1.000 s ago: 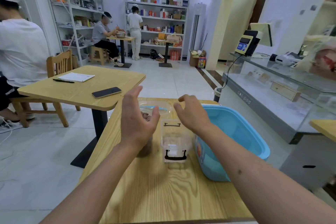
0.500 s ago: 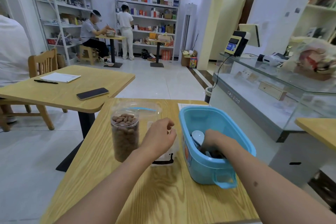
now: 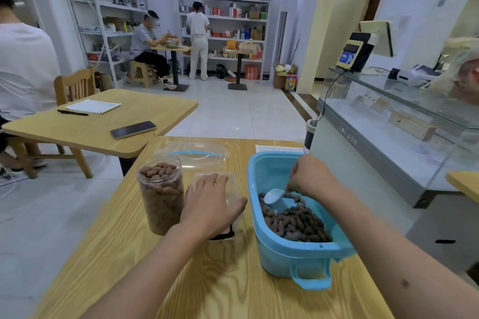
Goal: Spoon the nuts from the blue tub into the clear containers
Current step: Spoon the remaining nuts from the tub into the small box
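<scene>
The blue tub stands on the right of the wooden table and holds brown nuts. Inside it my right hand grips the handle of a white spoon, whose bowl lies on the nuts. A clear round jar full of nuts stands at the left. Between jar and tub sits an empty clear container with a black clasp. My left hand rests over it, fingers around its top.
A clear lid with a blue seal lies behind the containers, and a paper sheet at the table's far edge. A second table with a phone stands at the left. A glass counter runs along the right. People sit and stand farther back.
My right hand went from above the clear container into the blue tub and took hold of the spoon. My left hand settled onto the empty container. The view tilted down.
</scene>
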